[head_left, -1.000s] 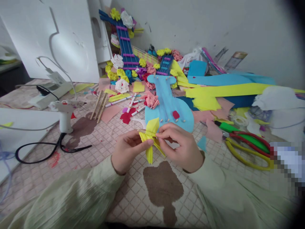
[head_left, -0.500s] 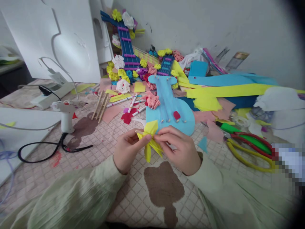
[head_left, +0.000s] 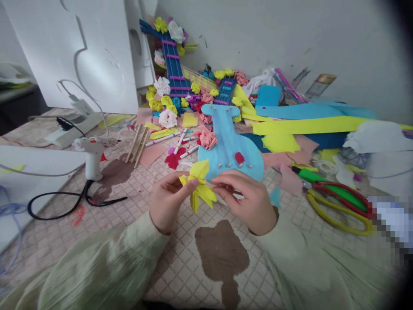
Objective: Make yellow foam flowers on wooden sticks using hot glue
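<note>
A yellow paper flower (head_left: 201,191) with pointed petals is pinched between the thumb and fingers of my left hand (head_left: 168,198). To its right, my right hand (head_left: 247,198) is closed in a pinch on a thin pale stick (head_left: 209,184) that reaches to the flower's middle. Just beyond my hands lies a light blue guitar-shaped piece (head_left: 226,142) with a pink crumpled paper flower (head_left: 207,137) and a small red piece (head_left: 239,157) on it.
A white glue gun (head_left: 93,157) stands at the left by wooden sticks (head_left: 138,146). Scissors (head_left: 342,211) and a green-handled tool (head_left: 309,175) lie at the right. Decorated dark blue guitar shapes (head_left: 174,69) and yellow strips (head_left: 300,125) are at the back.
The yellow flower has moved slightly left with my left hand and its petals are spread wider. My right hand has drawn a little away to the right, showing the stick between the hands.
</note>
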`<state>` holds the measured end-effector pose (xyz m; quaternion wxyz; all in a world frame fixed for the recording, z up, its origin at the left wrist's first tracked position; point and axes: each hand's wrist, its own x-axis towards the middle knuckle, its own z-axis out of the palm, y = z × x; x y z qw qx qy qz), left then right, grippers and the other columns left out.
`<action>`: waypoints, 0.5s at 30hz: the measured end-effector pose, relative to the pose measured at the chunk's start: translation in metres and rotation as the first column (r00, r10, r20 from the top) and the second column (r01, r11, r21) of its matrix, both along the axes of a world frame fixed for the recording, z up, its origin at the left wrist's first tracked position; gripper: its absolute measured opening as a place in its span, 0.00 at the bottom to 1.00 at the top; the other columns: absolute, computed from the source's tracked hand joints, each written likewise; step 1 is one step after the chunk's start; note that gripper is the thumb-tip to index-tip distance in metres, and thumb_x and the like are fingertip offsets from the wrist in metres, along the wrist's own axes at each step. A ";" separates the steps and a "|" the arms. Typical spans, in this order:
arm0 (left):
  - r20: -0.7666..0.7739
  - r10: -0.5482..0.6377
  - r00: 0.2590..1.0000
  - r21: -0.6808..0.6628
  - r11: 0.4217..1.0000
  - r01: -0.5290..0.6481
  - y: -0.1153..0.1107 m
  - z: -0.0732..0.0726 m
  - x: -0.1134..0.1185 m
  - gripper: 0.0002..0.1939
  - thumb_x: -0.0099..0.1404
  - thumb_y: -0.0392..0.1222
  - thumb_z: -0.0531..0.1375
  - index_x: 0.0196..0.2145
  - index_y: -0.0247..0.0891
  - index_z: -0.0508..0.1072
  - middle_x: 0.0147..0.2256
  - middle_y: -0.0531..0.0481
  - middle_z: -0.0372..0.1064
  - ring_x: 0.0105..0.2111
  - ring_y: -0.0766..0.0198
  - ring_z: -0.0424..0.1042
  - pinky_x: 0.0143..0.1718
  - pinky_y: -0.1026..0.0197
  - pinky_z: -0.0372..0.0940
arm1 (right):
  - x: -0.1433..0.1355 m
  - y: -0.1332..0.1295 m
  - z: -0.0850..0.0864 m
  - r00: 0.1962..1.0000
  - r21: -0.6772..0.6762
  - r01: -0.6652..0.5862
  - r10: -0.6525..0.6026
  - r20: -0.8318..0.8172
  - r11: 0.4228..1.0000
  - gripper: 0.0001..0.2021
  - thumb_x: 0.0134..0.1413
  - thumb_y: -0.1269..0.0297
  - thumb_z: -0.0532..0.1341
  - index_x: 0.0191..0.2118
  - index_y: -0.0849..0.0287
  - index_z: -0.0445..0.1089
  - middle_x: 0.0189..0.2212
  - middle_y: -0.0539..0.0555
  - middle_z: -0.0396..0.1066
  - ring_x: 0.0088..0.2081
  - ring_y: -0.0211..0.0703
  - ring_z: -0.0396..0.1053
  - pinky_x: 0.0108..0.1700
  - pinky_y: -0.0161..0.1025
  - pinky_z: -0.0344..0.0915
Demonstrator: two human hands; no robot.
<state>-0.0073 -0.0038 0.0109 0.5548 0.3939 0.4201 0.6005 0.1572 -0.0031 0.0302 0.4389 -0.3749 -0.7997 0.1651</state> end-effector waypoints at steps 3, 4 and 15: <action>0.015 0.017 1.000 -0.010 1.000 -0.017 0.000 0.000 -0.001 0.06 0.47 0.37 0.65 0.26 0.37 0.75 0.25 0.53 0.72 0.23 0.70 0.68 0.26 0.67 0.63 | 0.002 0.001 0.000 1.000 0.002 0.000 0.000 0.012 1.000 0.06 0.53 0.71 0.55 0.36 0.57 0.67 0.31 0.53 0.69 0.33 0.38 0.68 0.33 0.36 0.68; 0.021 0.024 0.999 -0.016 1.000 -0.024 0.000 0.000 -0.001 0.06 0.47 0.37 0.65 0.26 0.36 0.75 0.25 0.52 0.73 0.23 0.70 0.68 0.26 0.67 0.63 | 0.003 0.002 0.000 1.000 0.001 -0.003 0.003 0.018 1.000 0.06 0.53 0.71 0.55 0.36 0.57 0.67 0.31 0.53 0.69 0.32 0.38 0.68 0.33 0.36 0.68; 0.053 0.069 0.996 -0.054 0.996 -0.066 -0.002 0.001 0.002 0.08 0.45 0.38 0.66 0.27 0.36 0.74 0.25 0.53 0.73 0.24 0.70 0.68 0.25 0.68 0.62 | 0.009 0.007 0.005 0.993 0.074 -0.061 0.053 0.107 0.995 0.07 0.54 0.71 0.54 0.37 0.56 0.67 0.33 0.53 0.69 0.35 0.39 0.67 0.37 0.38 0.67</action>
